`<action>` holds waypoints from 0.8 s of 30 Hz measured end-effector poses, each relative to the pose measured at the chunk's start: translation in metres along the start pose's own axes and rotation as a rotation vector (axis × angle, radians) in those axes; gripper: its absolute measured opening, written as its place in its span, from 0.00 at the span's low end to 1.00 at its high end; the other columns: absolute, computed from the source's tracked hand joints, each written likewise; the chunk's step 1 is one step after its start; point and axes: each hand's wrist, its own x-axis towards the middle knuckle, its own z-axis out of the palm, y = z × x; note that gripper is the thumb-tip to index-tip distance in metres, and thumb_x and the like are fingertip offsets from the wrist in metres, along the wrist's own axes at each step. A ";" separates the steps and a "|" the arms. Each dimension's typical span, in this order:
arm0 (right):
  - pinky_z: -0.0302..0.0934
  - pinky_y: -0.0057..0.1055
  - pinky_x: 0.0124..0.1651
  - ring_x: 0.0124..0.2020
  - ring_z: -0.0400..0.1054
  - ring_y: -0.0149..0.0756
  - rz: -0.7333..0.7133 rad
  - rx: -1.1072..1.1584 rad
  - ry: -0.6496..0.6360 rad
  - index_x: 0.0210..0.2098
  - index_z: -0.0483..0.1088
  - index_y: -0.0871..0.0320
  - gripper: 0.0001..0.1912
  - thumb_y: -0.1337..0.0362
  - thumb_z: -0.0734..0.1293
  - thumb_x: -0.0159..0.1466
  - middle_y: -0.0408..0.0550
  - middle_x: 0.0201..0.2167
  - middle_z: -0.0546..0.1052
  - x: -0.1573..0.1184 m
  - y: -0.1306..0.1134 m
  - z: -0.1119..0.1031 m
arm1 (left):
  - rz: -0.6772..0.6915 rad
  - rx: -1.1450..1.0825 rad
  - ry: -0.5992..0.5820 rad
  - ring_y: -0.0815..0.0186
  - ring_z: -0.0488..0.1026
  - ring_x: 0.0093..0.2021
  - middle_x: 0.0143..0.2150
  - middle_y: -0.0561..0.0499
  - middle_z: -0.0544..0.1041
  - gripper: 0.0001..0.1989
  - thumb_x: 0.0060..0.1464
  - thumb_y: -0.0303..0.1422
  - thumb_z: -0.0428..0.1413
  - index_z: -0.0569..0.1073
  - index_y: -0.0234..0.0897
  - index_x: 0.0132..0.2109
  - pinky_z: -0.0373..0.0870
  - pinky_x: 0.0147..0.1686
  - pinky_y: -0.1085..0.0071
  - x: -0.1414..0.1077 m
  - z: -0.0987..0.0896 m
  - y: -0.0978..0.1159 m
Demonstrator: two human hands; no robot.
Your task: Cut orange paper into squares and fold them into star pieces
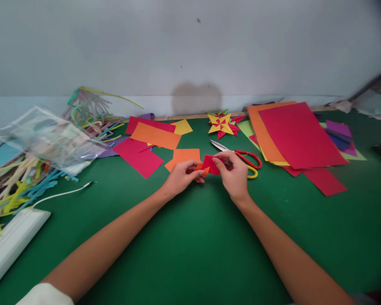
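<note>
At about eight o'clock, my white left sleeve ends in a smooth, curved edge, with my left forearm bare beyond it. Toward four o'clock, my right forearm is bare too, slim and tapering at the wrist. My left hand and right hand are bare.

1 head view, forward and down

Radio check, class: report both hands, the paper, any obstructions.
Left hand, right hand: both gripping folded red-and-orange paper. Scissors close beyond right hand, partly covered.
</note>
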 end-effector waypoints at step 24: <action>0.67 0.32 0.36 0.33 0.72 0.37 -0.010 0.063 0.051 0.38 0.75 0.55 0.05 0.61 0.70 0.67 0.45 0.32 0.78 -0.001 0.003 0.003 | -0.048 -0.051 -0.065 0.65 0.82 0.30 0.33 0.46 0.83 0.18 0.58 0.43 0.64 0.76 0.30 0.45 0.79 0.34 0.70 0.001 -0.002 0.000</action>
